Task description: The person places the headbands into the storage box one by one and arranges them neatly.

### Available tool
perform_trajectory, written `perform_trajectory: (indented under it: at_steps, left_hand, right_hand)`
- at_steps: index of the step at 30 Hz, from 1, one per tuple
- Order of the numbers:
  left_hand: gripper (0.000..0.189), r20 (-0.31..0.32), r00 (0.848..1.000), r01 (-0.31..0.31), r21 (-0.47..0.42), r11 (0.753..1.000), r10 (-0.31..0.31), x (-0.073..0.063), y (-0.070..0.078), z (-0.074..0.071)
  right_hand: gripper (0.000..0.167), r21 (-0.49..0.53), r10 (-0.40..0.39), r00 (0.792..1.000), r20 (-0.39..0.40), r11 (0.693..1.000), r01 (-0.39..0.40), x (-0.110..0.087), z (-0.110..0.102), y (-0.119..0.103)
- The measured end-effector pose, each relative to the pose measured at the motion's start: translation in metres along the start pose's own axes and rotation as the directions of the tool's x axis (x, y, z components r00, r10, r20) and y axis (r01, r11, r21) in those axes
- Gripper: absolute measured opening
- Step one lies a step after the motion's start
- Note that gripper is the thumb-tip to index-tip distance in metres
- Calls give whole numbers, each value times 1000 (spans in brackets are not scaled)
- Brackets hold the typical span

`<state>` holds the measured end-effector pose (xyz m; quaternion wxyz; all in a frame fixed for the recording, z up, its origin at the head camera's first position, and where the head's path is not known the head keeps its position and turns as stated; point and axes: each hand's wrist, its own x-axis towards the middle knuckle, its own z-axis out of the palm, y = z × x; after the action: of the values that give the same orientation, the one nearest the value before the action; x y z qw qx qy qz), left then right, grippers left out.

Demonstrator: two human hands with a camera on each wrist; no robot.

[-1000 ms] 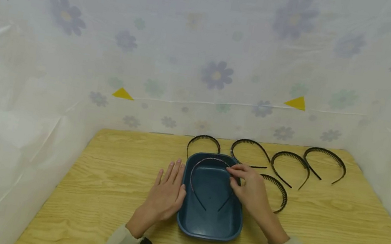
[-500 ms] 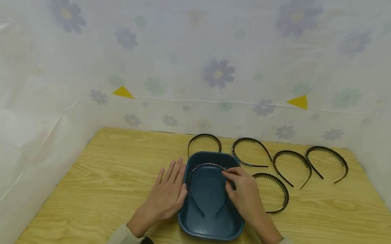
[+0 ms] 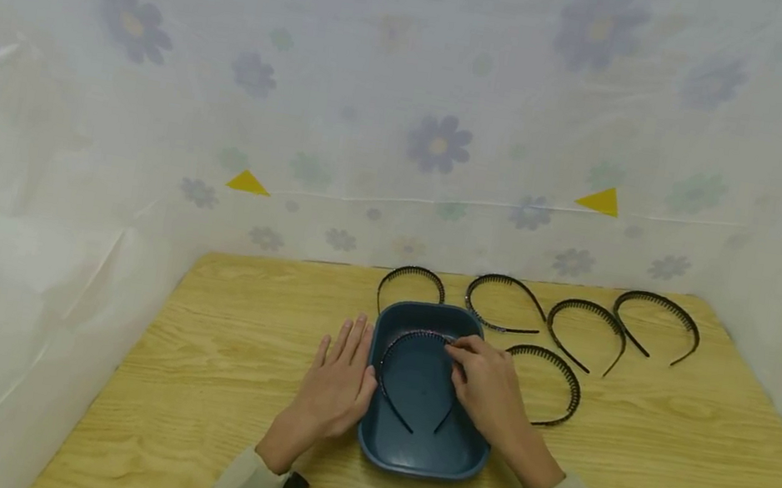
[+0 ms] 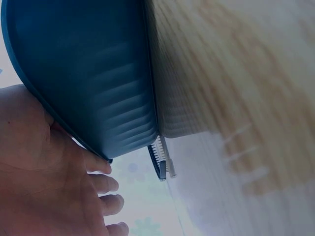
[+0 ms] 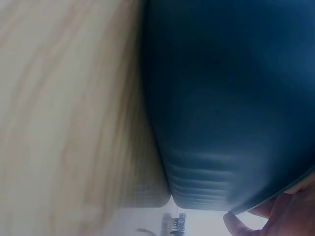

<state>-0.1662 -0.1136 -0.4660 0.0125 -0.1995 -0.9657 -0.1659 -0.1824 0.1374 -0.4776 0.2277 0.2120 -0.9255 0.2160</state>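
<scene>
Fingers (image 3: 460,350) of the right hand (image 3: 492,381) pinch a dark band (image 3: 411,334) at the upper right of its arc inside the blue tray (image 3: 417,474), where it stretches leftward and down, its long axis running near to far, tips toward the person. The left hand (image 3: 333,391), straight-fingered, rests along the tray's left wall, farther from the grip. The right hand hides part of the band's right leg; whether the band touches the tray floor is unclear.

R hand (image 3: 484,380) + headband (image 3: 416,333) shifted slightly twd near end of tray (image 3: 416,454) vs 1 s ago.
</scene>
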Motion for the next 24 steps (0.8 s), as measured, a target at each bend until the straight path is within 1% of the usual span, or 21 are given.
perform_trajectory:
  at_steps: [6, 13, 24]
  left_hand:
    - [60, 2, 1000, 1, 1, 1000, -1, 0, 1, 0]
    - [60, 6, 1000, 7, -4, 1000, -7, -1, 3, -2]
    - [60, 10, 1000, 4, -6, 1000, -4, -2, 4, -5]
  right_hand:
    - [25, -26, -18, 1000, 9, 999, 19, -1, 1, 0]
    - [23, -30, -43, 999, -8, 999, 43, -1, 2, 1]
    - [26, 30, -13, 1000, -19, 999, 13, -2, 0, 0]
